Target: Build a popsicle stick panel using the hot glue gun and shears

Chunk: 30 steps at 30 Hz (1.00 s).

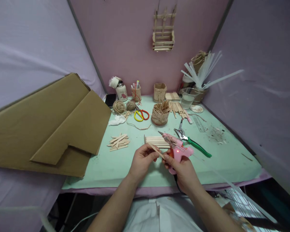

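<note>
Near the table's front, my left hand (145,158) pinches a thin wooden craft stick (157,150). My right hand (181,166) is closed round the handle of a pink glue gun (175,143), and its thumb and fingertips also touch the stick's lower end. The gun's dark nozzle points up and left, and a small light glows on its side. Just beyond both hands, a row of craft sticks (157,141) lies side by side, partly hidden by the gun. To the left is a loose pile of cut stick pieces (119,141).
Green-handled pruning shears (195,145) lie right of the gun. Scissors (141,115), twine balls (119,107) and a stick-filled pot (160,113) stand farther back. A cup of water (188,98) is near white glue sticks (204,72). Folded cardboard (50,129) leans over the table's left side.
</note>
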Each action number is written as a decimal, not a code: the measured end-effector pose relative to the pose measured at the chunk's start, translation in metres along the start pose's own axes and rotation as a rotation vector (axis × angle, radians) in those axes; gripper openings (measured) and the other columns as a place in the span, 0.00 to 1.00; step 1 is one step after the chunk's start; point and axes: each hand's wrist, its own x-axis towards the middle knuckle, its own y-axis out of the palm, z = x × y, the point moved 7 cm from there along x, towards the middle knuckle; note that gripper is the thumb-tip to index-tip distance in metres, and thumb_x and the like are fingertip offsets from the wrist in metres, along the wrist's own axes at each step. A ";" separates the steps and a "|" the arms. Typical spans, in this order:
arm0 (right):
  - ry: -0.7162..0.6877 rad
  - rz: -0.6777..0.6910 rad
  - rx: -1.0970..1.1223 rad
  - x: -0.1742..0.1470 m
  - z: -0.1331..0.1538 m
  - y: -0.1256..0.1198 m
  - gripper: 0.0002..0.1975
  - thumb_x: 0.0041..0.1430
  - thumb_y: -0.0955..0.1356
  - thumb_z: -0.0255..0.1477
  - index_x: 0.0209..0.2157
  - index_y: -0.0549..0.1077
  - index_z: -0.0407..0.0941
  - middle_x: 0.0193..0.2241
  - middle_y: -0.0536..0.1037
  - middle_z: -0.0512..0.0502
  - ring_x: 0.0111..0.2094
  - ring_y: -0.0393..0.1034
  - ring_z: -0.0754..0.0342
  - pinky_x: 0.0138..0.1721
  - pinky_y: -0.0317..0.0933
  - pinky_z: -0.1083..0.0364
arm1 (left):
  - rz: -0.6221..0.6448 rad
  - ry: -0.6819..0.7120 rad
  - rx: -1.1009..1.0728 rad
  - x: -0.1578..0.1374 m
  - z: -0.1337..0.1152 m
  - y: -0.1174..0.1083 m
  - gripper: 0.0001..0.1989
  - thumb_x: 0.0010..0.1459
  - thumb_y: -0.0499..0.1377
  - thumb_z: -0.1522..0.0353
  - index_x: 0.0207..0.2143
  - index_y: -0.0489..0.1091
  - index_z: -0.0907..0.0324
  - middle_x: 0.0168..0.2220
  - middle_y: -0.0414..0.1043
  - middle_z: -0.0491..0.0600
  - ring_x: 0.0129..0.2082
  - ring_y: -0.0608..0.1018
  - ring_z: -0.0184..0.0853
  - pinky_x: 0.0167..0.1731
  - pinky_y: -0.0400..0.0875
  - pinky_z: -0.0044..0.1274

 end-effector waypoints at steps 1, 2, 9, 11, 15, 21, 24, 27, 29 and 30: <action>-0.009 0.007 -0.022 0.000 -0.001 0.000 0.16 0.45 0.77 0.38 0.31 0.73 0.44 0.27 0.74 0.51 0.27 0.69 0.56 0.25 0.61 0.58 | -0.005 0.018 0.017 0.000 -0.001 0.000 0.08 0.49 0.68 0.67 0.28 0.73 0.61 0.28 0.73 0.45 0.24 0.69 0.26 0.27 0.64 0.20; -0.018 0.010 -0.041 0.001 -0.002 -0.001 0.16 0.46 0.76 0.39 0.32 0.73 0.44 0.28 0.74 0.50 0.29 0.70 0.55 0.26 0.62 0.58 | -0.017 0.032 0.038 0.000 -0.002 -0.001 0.08 0.49 0.68 0.67 0.27 0.73 0.61 0.28 0.73 0.45 0.24 0.70 0.26 0.27 0.64 0.20; -0.033 0.013 -0.104 0.004 -0.010 -0.007 0.15 0.48 0.75 0.38 0.34 0.74 0.45 0.30 0.76 0.50 0.27 0.67 0.57 0.26 0.61 0.58 | -0.151 -0.006 0.076 0.002 0.002 -0.012 0.09 0.49 0.67 0.66 0.25 0.72 0.61 0.21 0.72 0.44 0.23 0.72 0.27 0.26 0.66 0.19; -0.033 0.015 -0.113 0.004 -0.009 -0.007 0.14 0.48 0.75 0.37 0.33 0.73 0.45 0.29 0.75 0.51 0.25 0.65 0.58 0.24 0.59 0.58 | -0.174 -0.037 0.049 0.002 0.005 -0.013 0.11 0.48 0.67 0.64 0.26 0.72 0.62 0.21 0.72 0.45 0.22 0.73 0.27 0.25 0.67 0.18; -0.018 0.015 -0.130 0.003 -0.005 -0.004 0.14 0.46 0.75 0.36 0.31 0.72 0.45 0.26 0.74 0.53 0.23 0.64 0.59 0.21 0.53 0.59 | -0.213 -0.079 0.019 0.003 0.006 -0.014 0.14 0.46 0.69 0.61 0.26 0.71 0.62 0.20 0.73 0.45 0.22 0.73 0.27 0.23 0.67 0.18; 0.014 -0.015 -0.146 0.000 -0.001 0.000 0.15 0.45 0.75 0.37 0.30 0.70 0.45 0.24 0.73 0.53 0.22 0.63 0.58 0.20 0.50 0.59 | -0.237 -0.066 0.056 0.001 0.006 -0.014 0.14 0.46 0.69 0.62 0.25 0.70 0.62 0.19 0.72 0.45 0.21 0.73 0.27 0.23 0.67 0.18; 0.015 -0.024 -0.153 0.000 0.000 -0.001 0.16 0.45 0.75 0.38 0.30 0.70 0.45 0.25 0.73 0.53 0.23 0.63 0.58 0.20 0.50 0.59 | -0.230 -0.028 0.079 0.000 0.005 -0.014 0.12 0.50 0.67 0.63 0.26 0.70 0.62 0.19 0.72 0.44 0.20 0.72 0.26 0.24 0.67 0.17; -0.002 -0.033 -0.156 0.001 0.002 -0.005 0.16 0.46 0.75 0.39 0.30 0.70 0.45 0.24 0.73 0.53 0.23 0.61 0.58 0.20 0.51 0.59 | -0.214 0.026 0.052 -0.001 0.004 -0.012 0.11 0.53 0.66 0.63 0.27 0.70 0.61 0.21 0.72 0.44 0.22 0.72 0.25 0.25 0.67 0.17; -0.025 -0.046 -0.154 0.002 0.005 -0.009 0.16 0.46 0.75 0.40 0.31 0.70 0.45 0.24 0.72 0.54 0.23 0.60 0.59 0.22 0.52 0.59 | -0.183 0.054 -0.005 -0.001 0.003 -0.009 0.11 0.55 0.65 0.63 0.28 0.69 0.61 0.24 0.73 0.44 0.23 0.73 0.25 0.25 0.66 0.17; -0.039 -0.044 -0.153 0.002 0.007 -0.010 0.16 0.47 0.75 0.40 0.31 0.70 0.45 0.24 0.72 0.54 0.23 0.60 0.59 0.22 0.53 0.58 | -0.160 0.061 -0.036 -0.001 0.003 -0.007 0.11 0.55 0.64 0.63 0.29 0.69 0.61 0.26 0.74 0.45 0.24 0.73 0.25 0.24 0.66 0.17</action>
